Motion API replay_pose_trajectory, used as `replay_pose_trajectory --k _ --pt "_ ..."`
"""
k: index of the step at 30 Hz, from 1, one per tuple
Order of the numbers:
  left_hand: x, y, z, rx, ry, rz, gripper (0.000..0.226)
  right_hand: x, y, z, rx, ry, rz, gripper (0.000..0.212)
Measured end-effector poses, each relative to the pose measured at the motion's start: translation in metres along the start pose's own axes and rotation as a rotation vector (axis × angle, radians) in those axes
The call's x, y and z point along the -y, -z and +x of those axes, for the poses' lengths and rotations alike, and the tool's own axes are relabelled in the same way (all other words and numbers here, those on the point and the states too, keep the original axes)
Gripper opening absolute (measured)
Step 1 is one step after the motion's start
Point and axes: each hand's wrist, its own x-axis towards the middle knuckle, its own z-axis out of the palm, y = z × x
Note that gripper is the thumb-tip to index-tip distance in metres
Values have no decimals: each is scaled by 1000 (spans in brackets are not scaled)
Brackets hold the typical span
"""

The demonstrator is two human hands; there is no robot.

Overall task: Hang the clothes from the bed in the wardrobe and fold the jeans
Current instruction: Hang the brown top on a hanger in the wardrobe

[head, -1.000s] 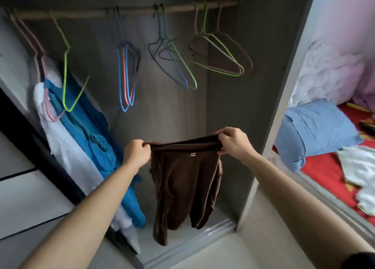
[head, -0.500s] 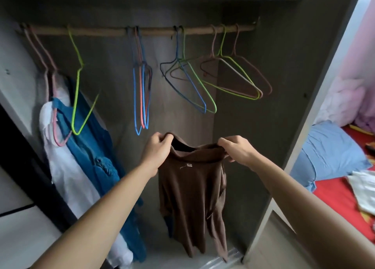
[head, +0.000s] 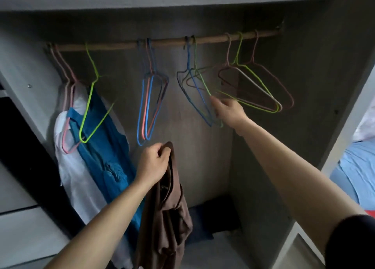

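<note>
A brown garment [head: 168, 218] hangs bunched from my left hand [head: 154, 163], which grips its top edge low in the open wardrobe. My right hand [head: 228, 111] reaches up and right, holding nothing, its fingertips touching a green wire hanger [head: 200, 80] that hangs beside a blue hanger [head: 192, 94] on the wooden rod [head: 172, 41]. A blue garment [head: 105, 147] and a white garment [head: 71, 167] hang at the left end of the rod.
More empty wire hangers hang on the rod: a lime one [head: 89, 110] at left, a blue-and-pink bunch [head: 148, 106] in the middle, a pink-and-green group [head: 255, 90] at right. Dark cloth [head: 209, 224] lies on the wardrobe floor. A blue pillow [head: 357, 167] shows on the bed at right.
My right hand let go of the brown garment and rose to the green hanger. The garment now hangs from my left hand alone. My view tilted up toward the rod.
</note>
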Motion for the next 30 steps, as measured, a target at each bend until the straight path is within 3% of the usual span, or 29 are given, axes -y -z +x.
replay_pose_trajectory --k 4,12,21,26,30 --pt "1 1 1 -46 -3 49 44 4 -5 9 -105 119 -53 36" --pt "2 -6 2 -57 135 63 38 -42 11 -16 -204 134 216 28" --pt "5 -26 8 -3 201 -1 32 -35 17 -4 -320 269 173 18" --pt "6 -33 11 18 214 -20 32 -79 5 -33 -358 238 215 30" --pt "4 -41 14 48 236 -29 34 -122 -2 -51 -210 42 -14 49"
